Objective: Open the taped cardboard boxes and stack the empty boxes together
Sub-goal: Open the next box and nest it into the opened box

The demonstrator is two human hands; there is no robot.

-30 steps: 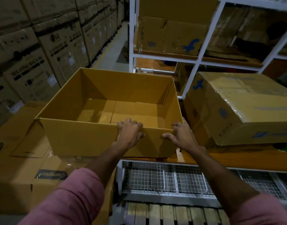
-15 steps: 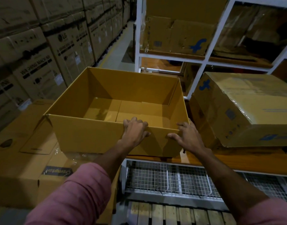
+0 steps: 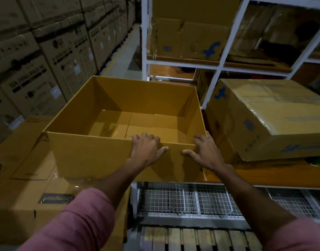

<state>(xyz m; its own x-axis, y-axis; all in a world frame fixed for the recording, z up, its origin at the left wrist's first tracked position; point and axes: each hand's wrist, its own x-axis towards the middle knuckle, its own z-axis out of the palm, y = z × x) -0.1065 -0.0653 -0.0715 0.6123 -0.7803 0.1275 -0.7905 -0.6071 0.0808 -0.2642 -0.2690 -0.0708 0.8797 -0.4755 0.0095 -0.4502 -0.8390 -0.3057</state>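
An open, empty cardboard box (image 3: 94,156) sits in front of me, partly on a large brown carton and partly on the wooden shelf. My left hand (image 3: 146,151) grips its near wall, fingers hooked over the rim. My right hand (image 3: 204,153) holds the box's near right corner, thumb on the front face and fingers around the side. A taped box wrapped in clear film (image 3: 268,118), with blue logos, lies tilted on the shelf just right of the open box.
A large brown carton (image 3: 28,196) with a black label lies low at the left. Stacked appliance cartons (image 3: 37,60) line the left wall beside an aisle. A white shelving rack (image 3: 226,51) holds more cardboard boxes. Wire mesh (image 3: 188,200) and wooden slats lie below the shelf.
Both hands keep the same hold on the open box. The box and hands sit slightly further right in view; the camera has shifted a little.
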